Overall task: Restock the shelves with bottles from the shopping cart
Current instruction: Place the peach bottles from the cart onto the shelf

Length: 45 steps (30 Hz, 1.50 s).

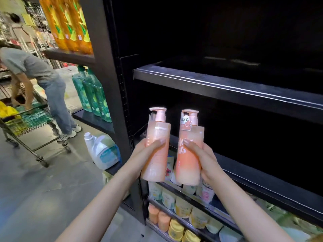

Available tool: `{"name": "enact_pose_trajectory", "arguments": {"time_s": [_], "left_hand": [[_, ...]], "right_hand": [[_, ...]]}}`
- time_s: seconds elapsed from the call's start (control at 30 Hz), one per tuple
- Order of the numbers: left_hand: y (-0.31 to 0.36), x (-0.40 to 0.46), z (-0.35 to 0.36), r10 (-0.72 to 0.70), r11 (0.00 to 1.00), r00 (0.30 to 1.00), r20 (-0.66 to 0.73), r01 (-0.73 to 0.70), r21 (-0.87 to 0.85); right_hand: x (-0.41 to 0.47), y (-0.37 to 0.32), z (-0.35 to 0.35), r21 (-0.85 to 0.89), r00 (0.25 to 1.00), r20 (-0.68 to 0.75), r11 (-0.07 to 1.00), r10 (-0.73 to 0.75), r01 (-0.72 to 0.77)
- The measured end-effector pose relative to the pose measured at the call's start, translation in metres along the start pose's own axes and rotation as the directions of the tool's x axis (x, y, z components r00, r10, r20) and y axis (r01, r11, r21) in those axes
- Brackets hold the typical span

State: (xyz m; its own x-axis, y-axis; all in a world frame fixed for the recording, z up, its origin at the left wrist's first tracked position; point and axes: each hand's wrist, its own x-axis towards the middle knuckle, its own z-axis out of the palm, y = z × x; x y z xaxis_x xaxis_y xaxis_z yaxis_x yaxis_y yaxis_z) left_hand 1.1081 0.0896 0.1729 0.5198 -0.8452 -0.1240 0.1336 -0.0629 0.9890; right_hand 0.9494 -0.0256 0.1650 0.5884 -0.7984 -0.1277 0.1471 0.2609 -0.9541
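Observation:
My left hand (145,151) grips a peach pump bottle (156,137) around its middle, back label toward me. My right hand (202,159) grips a second peach pump bottle (189,165) with white lettering facing me. Both bottles stand upright side by side in front of a dark shelf (262,173) at mid height. Another dark shelf (227,88) runs above it. The shopping cart (33,123) stands at the left on the aisle floor, with yellow and green goods inside.
A person in a grey shirt and jeans (43,79) bends over the cart. Orange bottles (70,23) and green bottles (92,95) fill the end shelves at left. A white jug (103,151) sits low. Lower shelves hold several small bottles (181,206).

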Motion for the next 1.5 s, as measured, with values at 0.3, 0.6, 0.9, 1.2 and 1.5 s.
{"name": "enact_pose_trajectory", "arguments": {"time_s": [0.3, 0.6, 0.9, 1.2, 1.5], "left_hand": [[0.020, 0.121, -0.007, 0.074, 0.994, 0.984, 0.162, -0.086, 0.068], [0.008, 0.193, -0.018, 0.197, 0.973, 0.960, 0.197, -0.217, 0.085], [-0.011, 0.221, -0.013, 0.253, 0.952, 0.943, 0.215, -0.283, 0.120], [-0.025, 0.224, -0.027, 0.263, 0.954, 0.895, 0.360, -0.298, 0.043], [-0.017, 0.220, -0.035, 0.311, 0.925, 0.899, 0.308, -0.360, 0.118]], "right_hand": [[0.082, -0.012, 0.014, -0.059, 0.963, -0.251, 0.995, -0.096, 0.084], [0.130, 0.004, 0.021, -0.220, 0.885, -0.384, 0.957, -0.262, 0.188], [0.140, 0.015, 0.014, -0.307, 0.883, -0.322, 0.920, -0.341, 0.243], [0.147, 0.028, 0.015, -0.461, 0.789, -0.407, 0.849, -0.460, 0.257], [0.146, 0.027, 0.000, -0.506, 0.868, -0.338, 0.848, -0.365, 0.160]]}}
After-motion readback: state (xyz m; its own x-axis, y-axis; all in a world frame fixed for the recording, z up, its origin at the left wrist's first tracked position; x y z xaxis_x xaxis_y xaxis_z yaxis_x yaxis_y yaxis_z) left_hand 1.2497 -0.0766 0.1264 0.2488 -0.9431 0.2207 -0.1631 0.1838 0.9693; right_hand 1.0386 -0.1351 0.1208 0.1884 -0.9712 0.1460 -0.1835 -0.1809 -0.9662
